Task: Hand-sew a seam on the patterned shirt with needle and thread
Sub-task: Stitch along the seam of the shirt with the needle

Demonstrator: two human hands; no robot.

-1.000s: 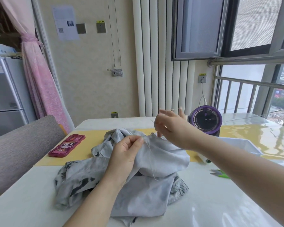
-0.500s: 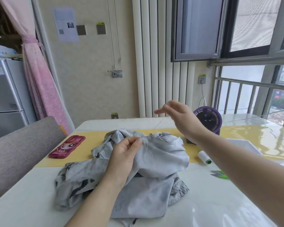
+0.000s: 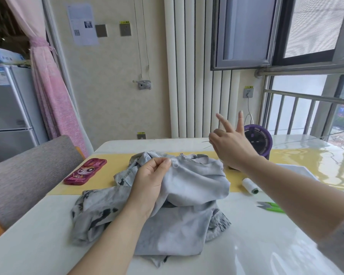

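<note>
The grey patterned shirt point(image 3: 183, 195) lies heaped in the middle of the glossy white bench point(image 3: 48, 225), its far folds lapping onto the yellow runner point(image 3: 109, 173). The left hand point(image 3: 150, 181) rests on the heap and pinches a raised fold between thumb and forefinger, right at the raw edge where the seam runs.

The right hand point(image 3: 229, 149) is up in the air beyond and to the right of the shirt, well apart from the cloth. Its thumb and forefinger look to be pinching the thin steel needle point(image 3: 206, 142), which lies nearly level with its tip aimed left, toward the left hand. Two other fingers stand straight, and the pale thread point(image 3: 240, 119) circles the little one. A small loop of it shows at the seam beside the left fingertips; the run between the hands is too fine to trace.

The next stitch, I'd judge, turns on this: the seam edge lies below and left of the needle, running roughly across the bench, and the right hand is the one to bring the tip to the spot the left presents. The air between is open. A wide pull rightward is more crowded. The purple round fan point(image 3: 259, 139) stands just behind the right hand, and the white thread spool point(image 3: 248, 184) and green snips point(image 3: 270, 207) lie near its forearm.
</note>
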